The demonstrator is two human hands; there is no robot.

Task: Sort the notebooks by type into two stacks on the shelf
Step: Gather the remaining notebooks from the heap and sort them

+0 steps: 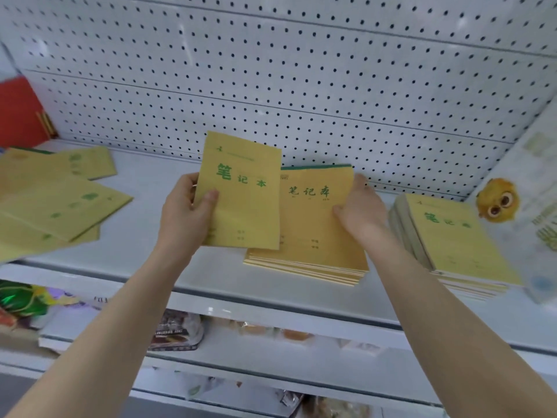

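My left hand (pixel 187 212) grips a yellow notebook (pixel 241 191) with bold green characters, held tilted above the white shelf (pixel 168 188). My right hand (pixel 361 206) holds the right edge of the top notebook of the middle stack (pixel 310 233), which has a green spine strip and thinner green script. At the right sits a second stack (pixel 452 242) whose covers match the notebook in my left hand. Several loose yellow notebooks (pixel 54 203) lie scattered at the left of the shelf.
A perforated white back panel (pixel 301 86) rises behind the shelf. A red item (pixel 21 113) leans at the far left. White packaging with an orange cartoon figure (pixel 497 203) stands at the right. Lower shelves (pixel 241 336) hold wrapped goods.
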